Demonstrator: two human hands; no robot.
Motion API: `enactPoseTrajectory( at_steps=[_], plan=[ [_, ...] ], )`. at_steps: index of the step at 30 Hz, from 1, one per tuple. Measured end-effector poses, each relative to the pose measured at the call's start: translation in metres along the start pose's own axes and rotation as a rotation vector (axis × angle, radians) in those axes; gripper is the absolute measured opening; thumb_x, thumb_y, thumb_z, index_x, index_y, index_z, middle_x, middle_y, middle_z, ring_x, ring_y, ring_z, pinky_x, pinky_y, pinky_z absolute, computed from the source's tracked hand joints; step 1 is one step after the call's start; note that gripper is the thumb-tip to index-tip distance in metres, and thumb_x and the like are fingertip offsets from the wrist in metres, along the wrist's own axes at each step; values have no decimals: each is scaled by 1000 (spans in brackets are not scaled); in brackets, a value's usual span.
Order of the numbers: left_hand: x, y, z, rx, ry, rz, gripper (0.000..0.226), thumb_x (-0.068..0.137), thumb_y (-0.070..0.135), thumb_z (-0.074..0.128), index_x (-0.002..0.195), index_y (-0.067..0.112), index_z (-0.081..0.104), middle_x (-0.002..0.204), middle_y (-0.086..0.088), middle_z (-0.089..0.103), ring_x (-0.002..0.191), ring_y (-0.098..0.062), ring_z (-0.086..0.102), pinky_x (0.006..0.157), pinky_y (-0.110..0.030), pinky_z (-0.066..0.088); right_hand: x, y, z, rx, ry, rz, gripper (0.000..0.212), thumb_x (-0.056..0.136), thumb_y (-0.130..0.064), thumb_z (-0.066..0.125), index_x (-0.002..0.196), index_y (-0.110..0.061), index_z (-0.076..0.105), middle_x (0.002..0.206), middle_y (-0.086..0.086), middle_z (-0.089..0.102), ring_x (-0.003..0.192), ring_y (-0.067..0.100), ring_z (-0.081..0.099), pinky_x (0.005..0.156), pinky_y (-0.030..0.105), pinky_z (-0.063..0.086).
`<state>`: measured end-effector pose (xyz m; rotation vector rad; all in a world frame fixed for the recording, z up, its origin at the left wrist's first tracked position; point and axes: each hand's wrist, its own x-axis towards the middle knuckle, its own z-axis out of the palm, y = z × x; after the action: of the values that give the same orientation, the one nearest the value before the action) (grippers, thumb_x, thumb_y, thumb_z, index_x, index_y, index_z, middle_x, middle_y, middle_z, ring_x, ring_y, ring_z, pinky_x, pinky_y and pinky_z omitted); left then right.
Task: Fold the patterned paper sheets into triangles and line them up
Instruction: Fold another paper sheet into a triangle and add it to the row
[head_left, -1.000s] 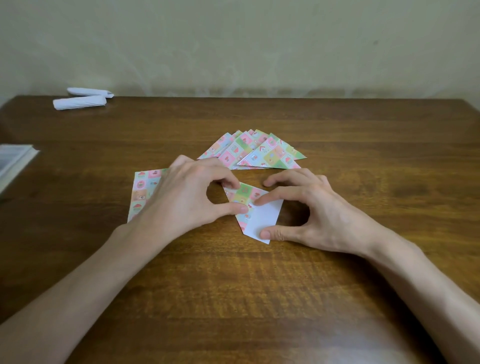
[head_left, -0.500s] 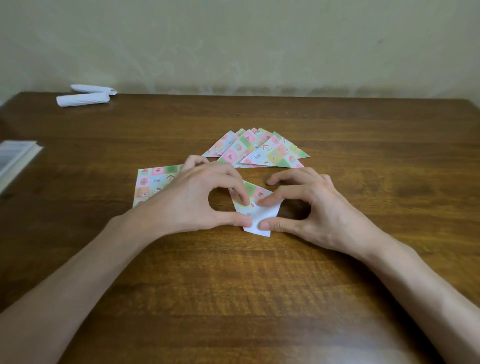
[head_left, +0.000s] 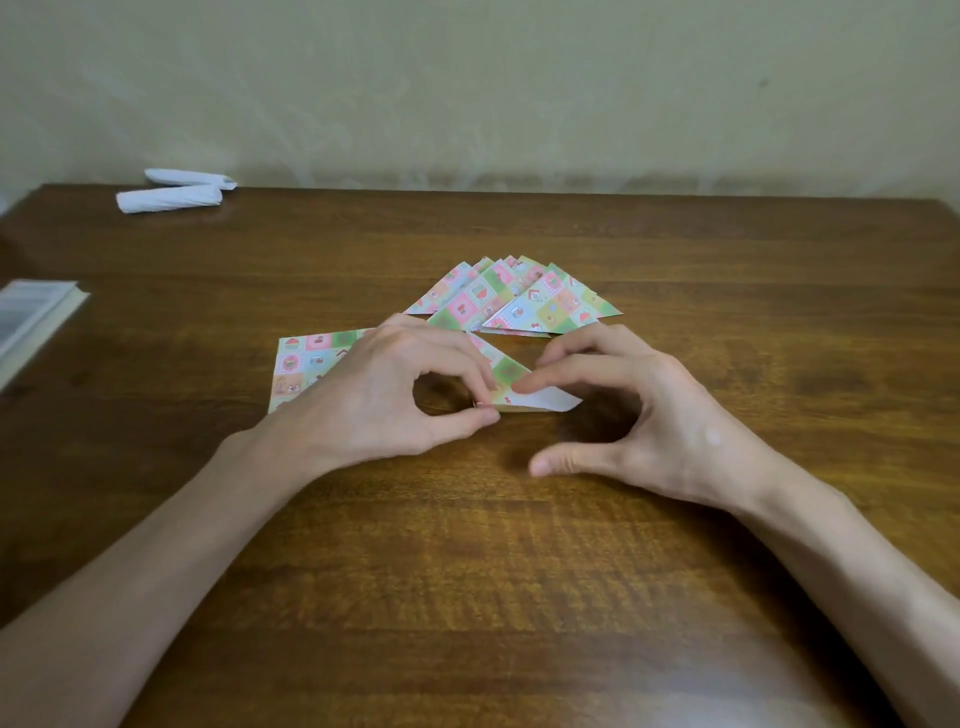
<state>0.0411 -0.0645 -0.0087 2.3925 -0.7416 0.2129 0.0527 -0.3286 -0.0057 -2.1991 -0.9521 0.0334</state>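
Patterned sheet (head_left: 511, 374), half-folded, lies crosswise between hands: left hand (head_left: 384, 400) pinches its corner; right hand (head_left: 649, 415), seemingly relaxed, presses it.

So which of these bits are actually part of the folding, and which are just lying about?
In use: half-folded sheet, pinched by left hand, pressed by right hand; folded triangles; flat patterned sheets.
Lying about: two white paper rolls; book at the left edge.

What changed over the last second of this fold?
The right hand let its thumb off the sheet being folded, whose white near corner has swung away, nearly closing the triangle; its index finger presses the paper. The left hand still pinches the left corner. The finished triangles and unfolded sheets stayed put.
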Motion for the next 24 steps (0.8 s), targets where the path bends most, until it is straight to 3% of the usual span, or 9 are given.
enactPoseTrajectory(
  at_steps=[4, 6, 11, 24],
  plan=[
    [0, -1, -2, -32, -105, -43, 21, 76, 55, 82, 89, 38, 80, 110, 24, 70, 115, -2, 63, 108, -38, 41, 1, 2, 3, -21, 59, -74, 12, 86, -31, 83, 98, -32, 82, 105, -12, 65, 102, 10, 67, 90, 23, 50],
    [0, -1, -4, -87, -164, -91, 24, 74, 58, 81, 91, 40, 81, 114, 24, 68, 119, -4, 60, 108, -36, 41, 0, 3, 3, -27, -10, -63, 10, 88, -31, 82, 98, -31, 82, 104, -14, 66, 104, 9, 67, 92, 21, 49],
    [-1, -3, -2, -75, -151, -84, 8, 84, 38, 84, 92, 39, 81, 113, 21, 68, 117, -9, 62, 105, -42, 44, -1, 6, 3, -44, -134, -8, 15, 89, -43, 77, 102, -37, 81, 108, -16, 64, 111, 11, 62, 96, 31, 49],
    [-3, 9, -2, 8, -220, -90, 8, 85, 52, 77, 87, 47, 71, 114, 23, 61, 123, -5, 52, 104, -45, 37, -1, -2, 12, 41, -45, 128, 7, 88, -41, 78, 85, -35, 76, 93, -14, 68, 99, 14, 63, 86, 31, 50]
  ],
)
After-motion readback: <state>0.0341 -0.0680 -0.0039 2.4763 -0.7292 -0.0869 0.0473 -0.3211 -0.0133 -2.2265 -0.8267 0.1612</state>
